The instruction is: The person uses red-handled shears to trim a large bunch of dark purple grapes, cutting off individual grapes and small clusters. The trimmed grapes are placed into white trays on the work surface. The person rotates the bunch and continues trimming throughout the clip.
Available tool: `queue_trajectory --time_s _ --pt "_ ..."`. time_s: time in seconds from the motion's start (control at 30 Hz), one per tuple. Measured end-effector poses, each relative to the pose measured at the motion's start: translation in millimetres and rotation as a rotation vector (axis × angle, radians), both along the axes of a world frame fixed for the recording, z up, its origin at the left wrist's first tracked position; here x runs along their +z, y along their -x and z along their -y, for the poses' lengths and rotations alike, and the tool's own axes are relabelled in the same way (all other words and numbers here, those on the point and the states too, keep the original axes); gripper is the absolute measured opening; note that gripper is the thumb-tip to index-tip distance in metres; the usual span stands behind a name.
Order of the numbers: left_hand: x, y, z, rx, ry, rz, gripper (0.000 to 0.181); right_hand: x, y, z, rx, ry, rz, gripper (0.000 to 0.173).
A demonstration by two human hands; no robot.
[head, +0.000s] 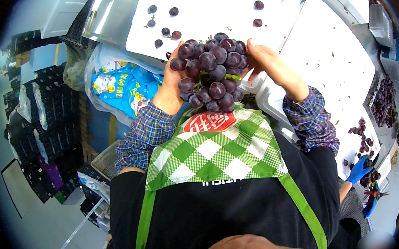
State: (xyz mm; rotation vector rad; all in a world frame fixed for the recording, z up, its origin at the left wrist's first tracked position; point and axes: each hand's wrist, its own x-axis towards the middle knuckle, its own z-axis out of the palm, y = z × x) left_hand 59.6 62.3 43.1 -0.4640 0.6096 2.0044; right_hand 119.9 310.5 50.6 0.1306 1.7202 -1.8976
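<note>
A large bunch of dark purple grapes (213, 73) is held up in front of the green-and-white checked apron (215, 146). My left hand (173, 82) supports the bunch from its left side, the fingers partly hidden behind the fruit. At the upper right of the bunch, my right hand (272, 65) has its thumb and fingers around the edge grapes; how firmly they touch cannot be told. A green stem (233, 77) sticks out toward the right hand. Beyond the bunch, loose grapes (174, 11) lie scattered on a white work surface (209, 17).
To the right, a second white surface (320, 64) bears leaf bits and small grape clusters. A co-worker's blue-gloved hand (360, 170) holds grapes there, near red-handled snips (373, 193). A plastic bag of blue printed packaging (124, 85) is at left, and a crate of grapes (384, 99) at far right.
</note>
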Motion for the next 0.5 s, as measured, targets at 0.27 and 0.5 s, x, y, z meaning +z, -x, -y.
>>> queue_trajectory --time_s 0.27,0.5 --pt "9 -21 -39 0.041 -0.044 0.093 0.054 -34 -5 46 -0.543 0.983 0.098 0.078" --pt "10 -25 -42 0.003 0.021 0.133 0.052 -46 -10 44 -0.529 1.117 0.220 0.072"
